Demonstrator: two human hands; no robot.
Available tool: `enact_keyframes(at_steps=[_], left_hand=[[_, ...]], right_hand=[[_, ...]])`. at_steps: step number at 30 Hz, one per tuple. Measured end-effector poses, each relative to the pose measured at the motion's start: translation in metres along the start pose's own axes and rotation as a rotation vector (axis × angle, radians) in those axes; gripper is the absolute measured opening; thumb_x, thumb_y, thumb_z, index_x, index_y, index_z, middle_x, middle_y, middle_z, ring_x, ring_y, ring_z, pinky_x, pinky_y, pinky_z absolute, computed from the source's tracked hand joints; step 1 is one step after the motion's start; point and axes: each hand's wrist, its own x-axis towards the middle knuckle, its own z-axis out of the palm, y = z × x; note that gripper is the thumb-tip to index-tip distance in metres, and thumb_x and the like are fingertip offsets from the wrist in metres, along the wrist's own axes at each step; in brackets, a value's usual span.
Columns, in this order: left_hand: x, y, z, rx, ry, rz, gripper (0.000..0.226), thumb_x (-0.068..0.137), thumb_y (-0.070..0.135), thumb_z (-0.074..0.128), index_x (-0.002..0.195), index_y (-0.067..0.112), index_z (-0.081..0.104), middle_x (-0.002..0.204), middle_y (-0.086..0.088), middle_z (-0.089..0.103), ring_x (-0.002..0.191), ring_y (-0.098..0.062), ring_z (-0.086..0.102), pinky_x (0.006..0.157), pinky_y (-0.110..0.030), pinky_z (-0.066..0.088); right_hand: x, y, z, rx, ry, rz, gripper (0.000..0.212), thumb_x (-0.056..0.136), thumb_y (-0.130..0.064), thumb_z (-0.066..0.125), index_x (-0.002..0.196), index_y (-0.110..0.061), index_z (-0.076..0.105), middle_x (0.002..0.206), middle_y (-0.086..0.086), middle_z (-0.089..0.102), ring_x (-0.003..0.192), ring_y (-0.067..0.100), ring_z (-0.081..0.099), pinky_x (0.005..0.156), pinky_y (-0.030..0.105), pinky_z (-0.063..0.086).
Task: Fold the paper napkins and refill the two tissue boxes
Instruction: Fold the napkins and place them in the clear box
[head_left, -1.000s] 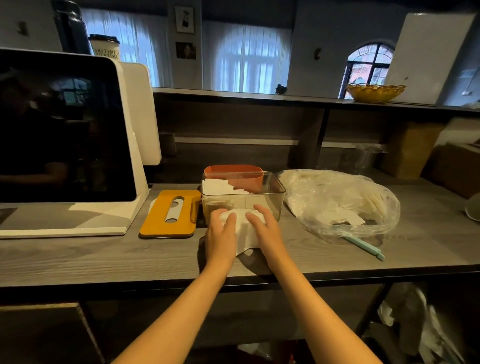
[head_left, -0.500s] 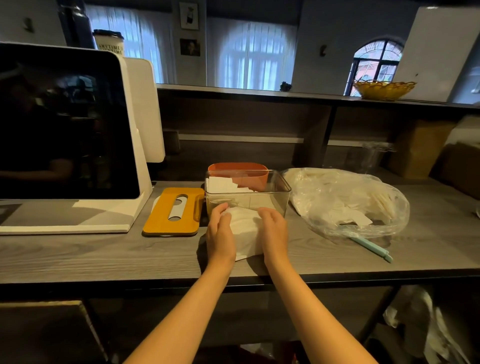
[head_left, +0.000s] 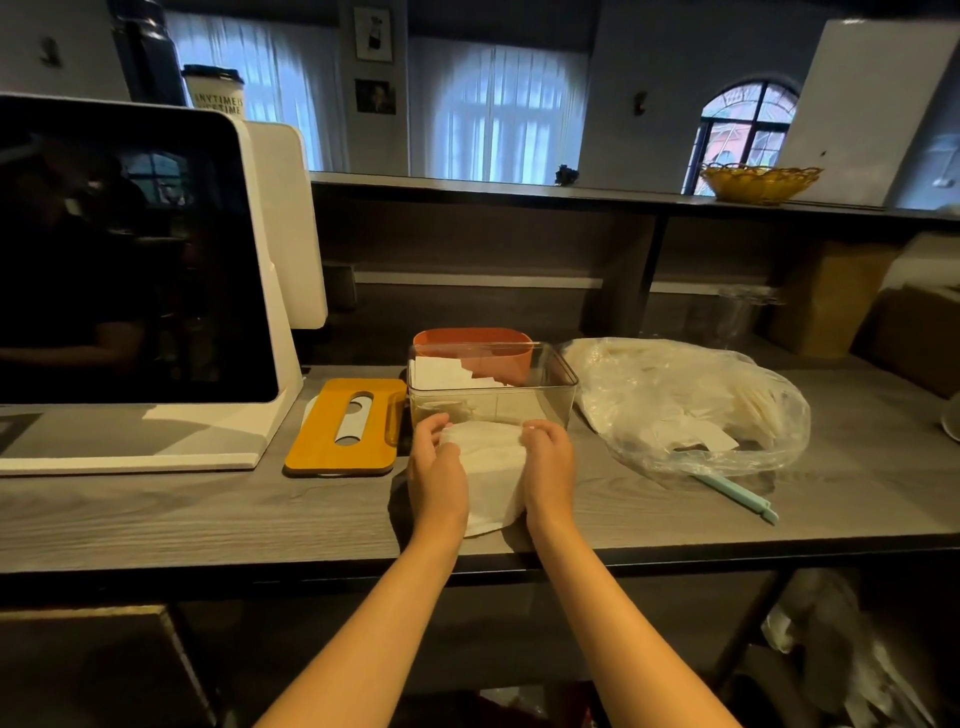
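A white napkin stack (head_left: 491, 467) is gripped at both sides by the left hand (head_left: 436, 470) and right hand (head_left: 548, 467); its lower edges are hidden.

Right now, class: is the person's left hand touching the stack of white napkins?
Touching. The head view shows the left hand curled against the napkin stack's left side, with no gap between them.

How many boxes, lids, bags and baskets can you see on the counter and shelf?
Boxes: 2, a clear box and an orange box behind it
Lids: 1, the yellow lid
Bags: 1, the plastic bag of napkins
Baskets: 1, the yellow basket on the shelf
Total: 5
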Motion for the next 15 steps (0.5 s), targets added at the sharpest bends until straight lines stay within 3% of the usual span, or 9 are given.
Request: enact_keyframes(at_steps=[4, 6, 8, 12, 15], left_hand=[[-0.0018, 0.0003, 0.0013, 0.027, -0.08, 0.027, 0.036, 0.096, 0.035, 0.047, 0.129, 0.022, 0.057, 0.117, 0.002, 0.06, 0.104, -0.014, 0.059, 0.071, -0.023, 0.048], [-0.0032, -0.0002, 0.0027, 0.111, -0.089, 0.058, 0.028, 0.099, 0.031, 0.05, 0.124, 0.02, 0.059, 0.114, 0.003, 0.062, 0.105, -0.014, 0.058, 0.072, -0.022, 0.046], [-0.0036, 0.0004, 0.0043, 0.193, -0.007, 0.063, 0.02, 0.103, 0.021, 0.048, 0.115, 0.016, 0.063, 0.108, 0.001, 0.064, 0.101, -0.014, 0.059, 0.07, -0.022, 0.044], [-0.0033, 0.0024, 0.0049, 0.202, 0.045, 0.051, 0.023, 0.103, 0.019, 0.047, 0.097, 0.011, 0.067, 0.094, -0.004, 0.066, 0.085, -0.012, 0.06, 0.06, -0.022, 0.042], [-0.0055, 0.0037, 0.0042, 0.18, 0.009, 0.092, 0.022, 0.104, 0.024, 0.047, 0.099, 0.013, 0.065, 0.093, -0.004, 0.065, 0.088, -0.017, 0.061, 0.067, -0.029, 0.047]], right_hand=[[-0.001, 0.0006, 0.0018, -0.036, -0.1, -0.004, 0.015, 0.095, -0.021, 0.059, 0.11, -0.021, 0.061, 0.109, -0.004, 0.062, 0.102, 0.014, 0.06, 0.085, 0.034, 0.052], [-0.0003, 0.0014, 0.0017, -0.053, -0.063, -0.008, 0.017, 0.093, -0.02, 0.06, 0.111, -0.019, 0.062, 0.108, -0.003, 0.063, 0.102, 0.016, 0.061, 0.085, 0.035, 0.053], [-0.0014, 0.0015, 0.0017, -0.031, -0.04, -0.013, 0.014, 0.093, -0.019, 0.06, 0.107, -0.018, 0.065, 0.105, -0.002, 0.065, 0.101, 0.018, 0.062, 0.084, 0.032, 0.053], [-0.0048, -0.0022, 0.002, 0.014, -0.133, -0.011, 0.02, 0.084, -0.032, 0.061, 0.093, -0.017, 0.071, 0.096, 0.001, 0.069, 0.097, 0.023, 0.066, 0.086, 0.04, 0.054], [-0.0054, -0.0039, -0.0011, -0.055, -0.055, 0.005, 0.016, 0.089, -0.017, 0.061, 0.074, -0.013, 0.066, 0.077, -0.003, 0.063, 0.075, 0.013, 0.057, 0.068, 0.029, 0.046]])
